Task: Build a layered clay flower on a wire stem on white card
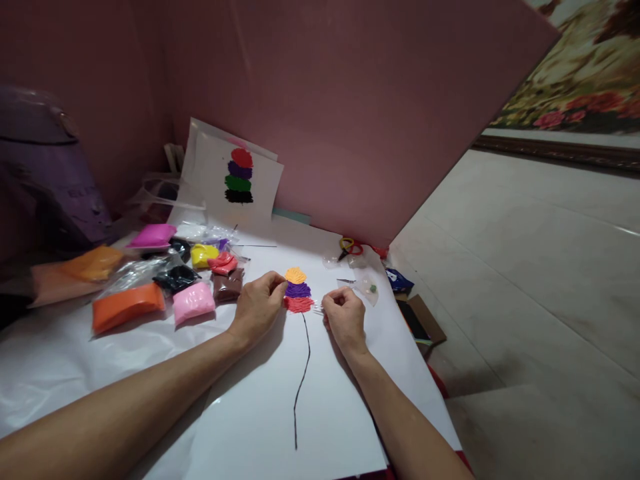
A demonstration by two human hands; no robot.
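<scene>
A clay picture lies on a white sheet of paper (270,393): a yellow-orange clay piece (295,275) on top, a purple clay band (299,290) in the middle and a red clay band (299,305) at the bottom, their surfaces scored with lines. A thin dark wavy line (309,350) runs down from the red band. My left hand (260,303) is closed, its thumb and index finger together at the left edge of the purple band. Just right of the red band, my right hand (345,317) pinches a small white fork-like tool (319,308), prongs pointing left.
Bags of coloured clay, among them orange (129,307), pink (194,303) and brown (229,285), lie at left. Scissors (350,248) rest at the far right. A finished-looking clay picture (240,177) leans against the pink wall (320,133). The table's right edge drops to a tiled floor.
</scene>
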